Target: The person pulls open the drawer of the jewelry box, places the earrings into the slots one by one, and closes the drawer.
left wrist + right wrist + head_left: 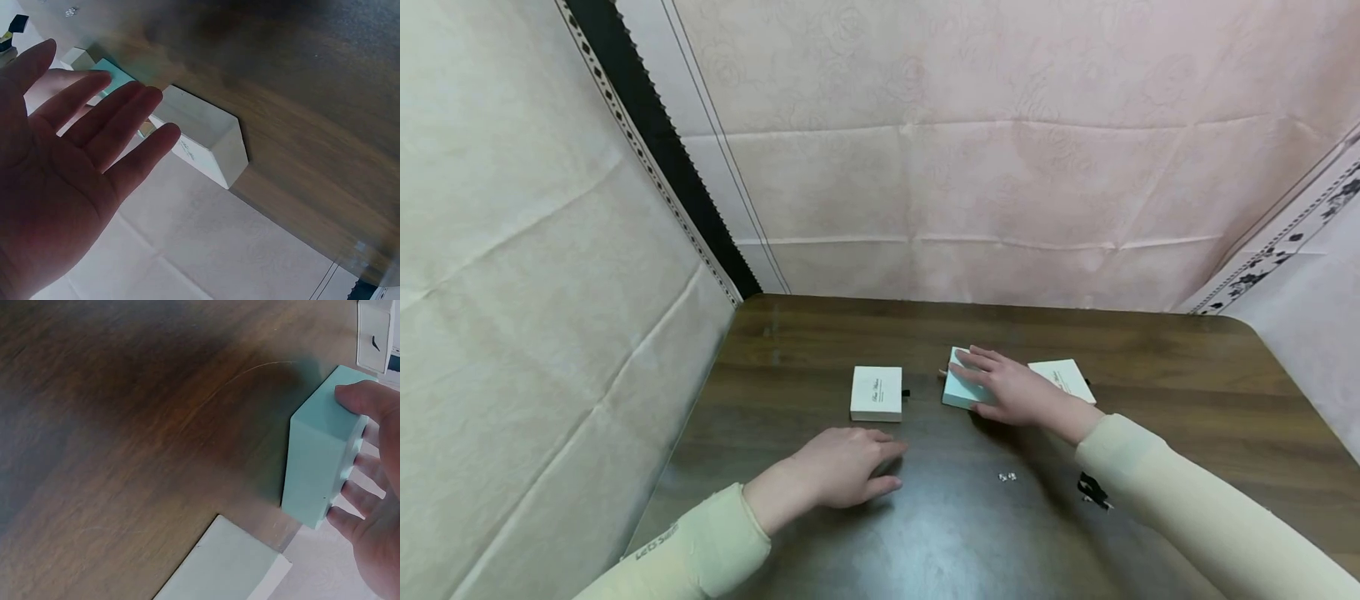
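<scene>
My right hand (1011,392) lies over a turquoise box (312,475) on the table. Its thumb presses one side of the box while the fingers spread across the top, hiding much of it in the head view. My left hand (842,467) hovers with fingers apart and nothing in them, palm visible in the left wrist view. Just beyond it sits a white box (876,393) with dark lettering and a black tab on its right side. A second white box (1063,379) is partly hidden behind the right hand and forearm.
Two small shiny pieces (1007,477) lie near the middle of the brown wooden table (820,333). A small black item (1093,490) with shiny bits is beside the right sleeve. Patterned cloth (962,183) hangs behind the table and along its sides.
</scene>
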Demonstrator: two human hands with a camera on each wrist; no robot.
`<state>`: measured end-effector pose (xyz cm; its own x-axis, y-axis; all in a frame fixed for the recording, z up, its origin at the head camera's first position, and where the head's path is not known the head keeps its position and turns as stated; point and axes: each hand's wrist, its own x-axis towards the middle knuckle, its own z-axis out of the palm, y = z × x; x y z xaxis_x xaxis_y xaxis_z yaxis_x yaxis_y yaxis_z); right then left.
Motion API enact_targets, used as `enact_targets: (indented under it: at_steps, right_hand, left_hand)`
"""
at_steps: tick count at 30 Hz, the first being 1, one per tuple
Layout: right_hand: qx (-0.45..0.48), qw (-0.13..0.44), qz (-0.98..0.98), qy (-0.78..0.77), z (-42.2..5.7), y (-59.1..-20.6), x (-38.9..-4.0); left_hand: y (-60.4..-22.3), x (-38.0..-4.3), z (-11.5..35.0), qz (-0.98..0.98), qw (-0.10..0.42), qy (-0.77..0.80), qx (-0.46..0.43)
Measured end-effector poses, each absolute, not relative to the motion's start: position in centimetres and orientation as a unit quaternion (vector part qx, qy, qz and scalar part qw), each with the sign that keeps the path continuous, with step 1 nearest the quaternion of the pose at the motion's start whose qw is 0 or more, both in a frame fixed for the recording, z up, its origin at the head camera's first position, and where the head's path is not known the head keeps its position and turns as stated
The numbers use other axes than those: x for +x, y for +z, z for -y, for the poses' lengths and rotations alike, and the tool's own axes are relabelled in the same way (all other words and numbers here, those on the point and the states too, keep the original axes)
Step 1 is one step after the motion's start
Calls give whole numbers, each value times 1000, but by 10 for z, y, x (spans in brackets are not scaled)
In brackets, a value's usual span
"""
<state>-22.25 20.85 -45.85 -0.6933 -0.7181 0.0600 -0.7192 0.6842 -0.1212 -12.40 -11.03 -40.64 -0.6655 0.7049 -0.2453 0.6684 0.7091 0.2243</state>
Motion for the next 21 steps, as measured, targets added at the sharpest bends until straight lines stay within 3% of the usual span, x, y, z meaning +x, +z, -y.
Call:
enact_targets:
  at_steps: [21]
  right_hand:
    - [441, 12, 897, 18, -205, -450, -219]
  left_hand:
    - [-414, -130, 109, -906, 143, 66, 392]
